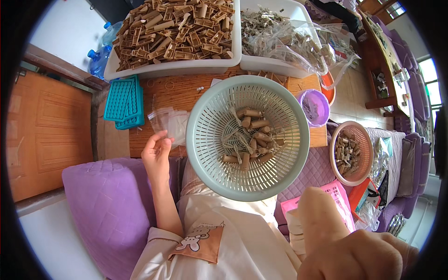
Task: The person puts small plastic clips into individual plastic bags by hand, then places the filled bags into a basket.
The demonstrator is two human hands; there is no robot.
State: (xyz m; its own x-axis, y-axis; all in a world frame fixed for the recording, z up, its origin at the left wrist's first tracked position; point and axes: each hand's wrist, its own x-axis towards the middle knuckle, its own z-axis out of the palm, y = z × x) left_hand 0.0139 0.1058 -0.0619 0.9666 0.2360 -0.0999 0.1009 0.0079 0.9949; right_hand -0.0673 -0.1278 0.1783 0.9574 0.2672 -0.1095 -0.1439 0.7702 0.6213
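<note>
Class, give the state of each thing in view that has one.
Left white rectangular plastic tub: heaped
Grey-green round plastic basket: partly filled
Pink round plastic basket: partly filled
Teal rectangular plastic trays: stacked
Left hand: touching clear plastic bag
Right hand: grip unclear

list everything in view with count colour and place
rectangular plastic tubs: two, white, top
hollow plastic pieces: many, brown, in left tub
small mixed scraps: many, greyish, in right tub
thin plastic bag: at least one, clear, right tub
stacked ridged trays: at least two, teal, table's left
round slotted basket: one, grey-green, centre
short cylindrical pieces: several, tan, in that basket
round plastic bucket: one, purple, right of centre
smaller slotted basket: one, pink, right
large plastic bottles: two, blue, upper left
flat plastic bags: count unclear, clear, left of centre
wooden table: one, brown, under tubs
quilted seat: one, purple, lower left
panelled wooden door: one, brown, left
left hand: one, bare, at flat bags
right hand: one, bare, lower right
</note>
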